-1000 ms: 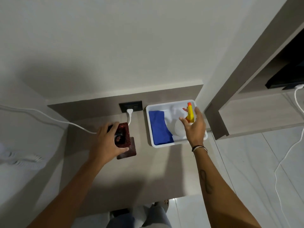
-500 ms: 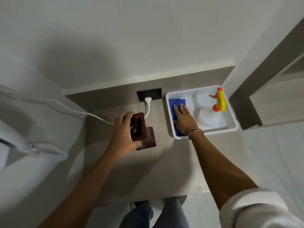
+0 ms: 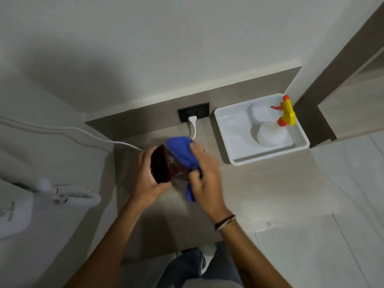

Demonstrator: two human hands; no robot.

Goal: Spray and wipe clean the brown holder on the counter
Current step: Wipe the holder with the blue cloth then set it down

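Note:
The brown holder (image 3: 163, 166) is lifted above the counter (image 3: 259, 183), gripped from the left by my left hand (image 3: 145, 177). My right hand (image 3: 204, 175) presses a blue cloth (image 3: 181, 151) against the holder's right side; part of the cloth hangs below the palm. The white spray bottle (image 3: 270, 132) with its yellow and orange trigger stands in the white tray (image 3: 228, 129) at the back right, away from both hands.
A black wall socket (image 3: 200, 114) with a white plug and cable (image 3: 83, 132) sits behind the holder. A white wall-mounted appliance with a coiled cord (image 3: 72, 196) hangs at the left. A wooden partition (image 3: 315, 121) borders the tray on the right.
My right hand left the spray bottle in the tray, picked up the blue cloth and brought it left onto the holder. My left hand tilted the holder up off the counter.

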